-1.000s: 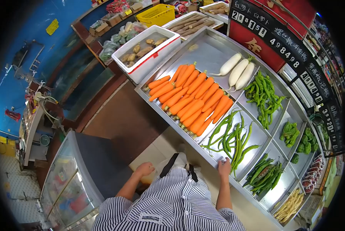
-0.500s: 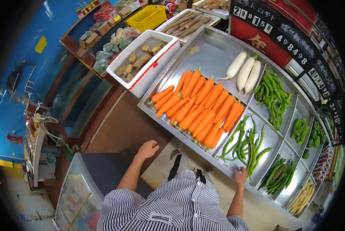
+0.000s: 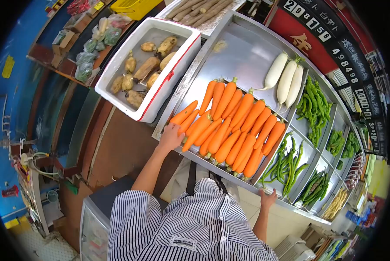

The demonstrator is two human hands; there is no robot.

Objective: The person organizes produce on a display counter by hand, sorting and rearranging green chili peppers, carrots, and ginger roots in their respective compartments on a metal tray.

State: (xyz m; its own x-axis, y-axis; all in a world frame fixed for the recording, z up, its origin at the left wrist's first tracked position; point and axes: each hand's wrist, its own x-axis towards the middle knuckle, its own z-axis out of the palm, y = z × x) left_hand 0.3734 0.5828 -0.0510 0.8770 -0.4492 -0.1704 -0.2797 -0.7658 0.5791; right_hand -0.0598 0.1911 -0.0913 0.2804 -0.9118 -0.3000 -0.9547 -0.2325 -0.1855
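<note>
Rows of orange carrots [image 3: 223, 141] lie in the near left part of a metal display tray [image 3: 243, 37]. My left hand [image 3: 171, 137] touches the lower left carrots at the tray's corner; its fingertips are partly hidden against them, so its grip is unclear. At the tray's front edge, below the long green peppers [image 3: 286, 165], is my right hand [image 3: 267, 198], with its fingers apart and nothing held. White radishes [image 3: 286, 82] lie behind the carrots.
Left of the tray stands a white foam box [image 3: 142, 112] of lotus roots. Bagged vegetables [image 3: 90, 56] fill a shelf at the upper left. A glass-sided case [image 3: 94, 235] is at the lower left. Price boards [image 3: 347, 63] hang behind the tray.
My left hand has moved up and forward from beside my body to the carrots at the tray's left corner. My right hand stays near the front edge. The view has shifted closer to the tray.
</note>
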